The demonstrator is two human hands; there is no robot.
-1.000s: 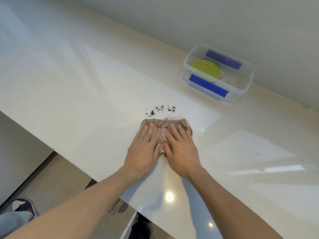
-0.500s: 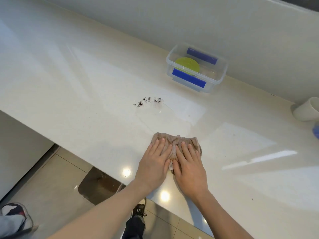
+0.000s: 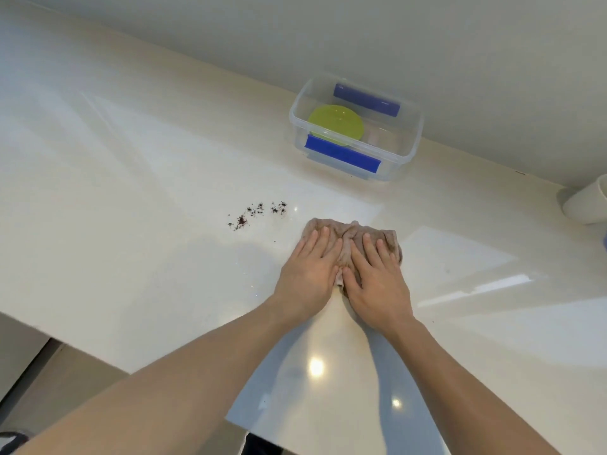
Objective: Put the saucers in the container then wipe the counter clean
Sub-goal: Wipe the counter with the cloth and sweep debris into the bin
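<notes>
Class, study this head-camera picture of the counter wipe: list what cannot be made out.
- Crumpled brownish cloth: near part hidden under left hand and right hand.
- White cup: cut off by right edge.
- Number of green saucers in clear plastic container: stack unclear.
- Dark crumbs: too small to identify.

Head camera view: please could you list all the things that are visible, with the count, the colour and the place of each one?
counter: one, glossy cream-white, fills most of the view
container: one, clear plastic with blue clips, no lid on, far side of the counter by the wall
saucer: one can be made out, lime green, inside the container
crumbs: a small scatter, dark, on the counter to the left of the cloth
cloth: one, brownish-grey, bunched on the counter under both hands
cup: one, white, cut off by the right edge
left hand: flat on the cloth, fingers extended
right hand: flat on the cloth, beside the left hand
</notes>
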